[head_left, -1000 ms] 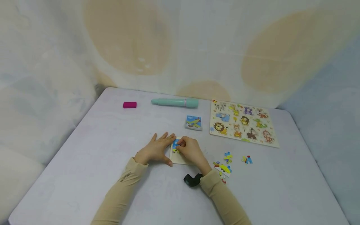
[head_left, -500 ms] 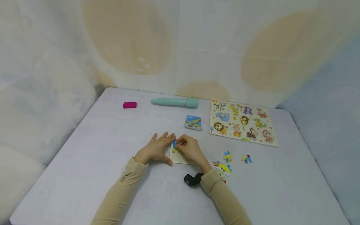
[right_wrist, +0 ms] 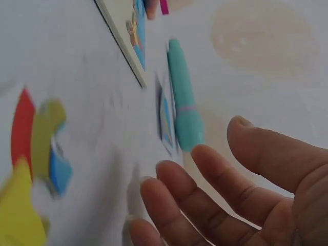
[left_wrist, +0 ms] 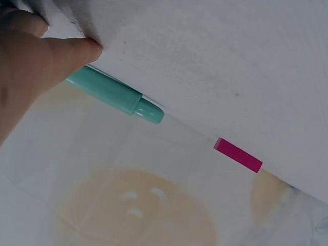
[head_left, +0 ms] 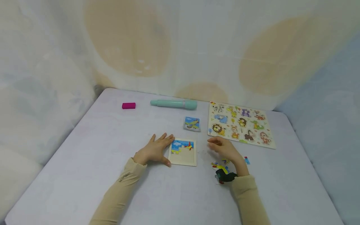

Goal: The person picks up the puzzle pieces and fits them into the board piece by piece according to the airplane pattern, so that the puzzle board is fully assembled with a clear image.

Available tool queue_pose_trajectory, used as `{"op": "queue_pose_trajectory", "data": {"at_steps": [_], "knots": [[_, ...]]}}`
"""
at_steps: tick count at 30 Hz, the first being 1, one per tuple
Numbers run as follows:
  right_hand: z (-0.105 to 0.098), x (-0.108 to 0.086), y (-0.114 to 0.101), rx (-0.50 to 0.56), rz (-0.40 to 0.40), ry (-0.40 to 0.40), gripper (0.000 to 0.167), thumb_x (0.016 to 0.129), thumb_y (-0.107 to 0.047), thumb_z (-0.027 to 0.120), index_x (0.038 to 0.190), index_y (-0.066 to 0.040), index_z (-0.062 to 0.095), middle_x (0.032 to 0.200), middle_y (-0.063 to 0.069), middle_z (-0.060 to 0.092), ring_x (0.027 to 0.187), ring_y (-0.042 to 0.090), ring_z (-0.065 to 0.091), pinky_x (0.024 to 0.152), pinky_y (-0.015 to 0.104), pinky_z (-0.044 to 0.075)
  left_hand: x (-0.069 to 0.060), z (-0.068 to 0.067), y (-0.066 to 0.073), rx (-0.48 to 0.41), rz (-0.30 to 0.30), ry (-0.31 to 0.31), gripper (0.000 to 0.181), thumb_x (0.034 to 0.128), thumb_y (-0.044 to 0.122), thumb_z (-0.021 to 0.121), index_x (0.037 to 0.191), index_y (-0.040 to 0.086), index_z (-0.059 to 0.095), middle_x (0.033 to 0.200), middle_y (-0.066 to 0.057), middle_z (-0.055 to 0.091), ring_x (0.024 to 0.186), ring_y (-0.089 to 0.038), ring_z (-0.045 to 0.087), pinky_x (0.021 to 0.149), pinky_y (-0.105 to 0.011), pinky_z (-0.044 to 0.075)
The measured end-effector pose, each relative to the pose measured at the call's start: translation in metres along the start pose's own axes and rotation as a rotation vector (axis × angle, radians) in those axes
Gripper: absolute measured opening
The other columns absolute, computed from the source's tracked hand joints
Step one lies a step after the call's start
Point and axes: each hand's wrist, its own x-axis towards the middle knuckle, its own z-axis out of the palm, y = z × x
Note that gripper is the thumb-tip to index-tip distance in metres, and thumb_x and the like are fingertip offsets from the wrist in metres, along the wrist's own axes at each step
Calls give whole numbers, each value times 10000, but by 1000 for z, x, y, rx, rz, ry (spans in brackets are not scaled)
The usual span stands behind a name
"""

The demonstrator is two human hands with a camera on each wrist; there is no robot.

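My left hand (head_left: pixel 154 150) lies spread on the table, its fingertips and thumb along the left edge of a small wooden puzzle tray (head_left: pixel 182 162). Joined jigsaw pieces (head_left: pixel 180 146) with blue sky, clouds, yellow and red fill the tray's upper part; bare wood shows below them. To the right of the tray my right hand (head_left: pixel 225 149) hovers over the table, fingers loosely bent and holding nothing, as the right wrist view also shows. Loose jigsaw pieces (head_left: pixel 222 169) lie below this hand, partly hidden by the wrist and its black strap-on camera (head_left: pixel 226 176).
Behind the tray lies a small airplane picture packet (head_left: pixel 192 124). An animal puzzle board (head_left: pixel 242 125) is at the back right. A mint-green tube (head_left: pixel 173 104) and a magenta block (head_left: pixel 128 106) lie near the back edge.
The right hand has left the tray and moved right, toward the loose pieces. Blue and red pieces at the tray's top, formerly covered by it, now show. The left hand stays in place.
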Motion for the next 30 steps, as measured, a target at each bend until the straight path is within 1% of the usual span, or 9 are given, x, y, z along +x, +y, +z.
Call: {"op": "queue_pose_trajectory", "data": {"at_steps": [3, 5, 7, 10, 14, 18, 22, 26, 30], "knots": [[-21, -14, 10, -39, 45, 12, 434, 981, -322, 559, 1298, -25, 565, 1245, 192, 630, 1078, 290, 624, 863, 395, 531, -2, -3, -1, 7, -3, 1, 1161, 628, 493, 866, 1545, 136, 249, 1627, -31, 201, 1522, -300, 79, 1167, -658, -6], [-32, -22, 13, -67, 70, 12, 430, 972, -310, 576, 1297, -29, 569, 1227, 189, 633, 1069, 284, 618, 837, 373, 522, -3, -4, -2, 8, -8, 1, 1160, 631, 495, 864, 1545, 133, 248, 1628, -32, 198, 1523, -301, 76, 1166, -659, -6], [-39, -27, 14, -115, 95, 10, 412, 951, -278, 607, 1270, -18, 587, 1172, 179, 642, 1008, 256, 614, 778, 335, 510, -4, -6, -2, 1, -11, 0, 1160, 632, 488, 866, 1545, 128, 248, 1629, -37, 194, 1523, -304, 71, 1165, -660, -11], [-44, -33, 17, -181, 123, -18, 380, 904, -209, 663, 1211, 10, 615, 1062, 146, 646, 920, 219, 593, 708, 283, 468, -5, -7, -2, -2, -12, -5, 1161, 635, 489, 864, 1546, 127, 242, 1631, -35, 184, 1524, -300, 62, 1166, -658, -18], [-41, -33, 20, -200, 141, -50, 388, 819, -162, 746, 1133, 25, 616, 937, 88, 609, 838, 186, 537, 699, 277, 427, -6, -7, -1, 3, -14, -6, 1170, 630, 494, 865, 1546, 121, 239, 1631, -42, 182, 1523, -306, 66, 1163, -662, -14], [-34, -30, 22, -213, 135, -60, 419, 751, -137, 791, 1073, 4, 564, 846, 57, 505, 761, 182, 467, 663, 290, 383, -5, -7, -1, 4, -16, -7, 1173, 629, 500, 863, 1547, 123, 237, 1632, -41, 181, 1523, -306, 66, 1165, -659, -16], [-29, -28, 23, -261, 114, -65, 382, 736, -132, 802, 1015, -16, 568, 832, 50, 477, 756, 180, 446, 654, 292, 367, -6, -7, -1, 2, -17, -13, 1170, 635, 503, 860, 1549, 130, 232, 1633, -33, 174, 1525, -298, 55, 1167, -656, -20], [-28, -26, 22, -294, 63, -45, 324, 726, -111, 804, 960, -23, 598, 820, 63, 482, 774, 190, 439, 667, 295, 357, -6, -7, -1, 0, -17, -13, 1169, 632, 494, 864, 1547, 125, 236, 1632, -38, 177, 1524, -301, 58, 1166, -658, -18], [-21, -21, 21, -267, 9, -6, 246, 755, -75, 767, 935, -23, 607, 876, 93, 490, 813, 209, 437, 696, 309, 362, -8, -8, 0, -3, -14, -7, 1169, 627, 483, 870, 1544, 115, 246, 1630, -47, 189, 1522, -310, 71, 1166, -659, -11]]}}
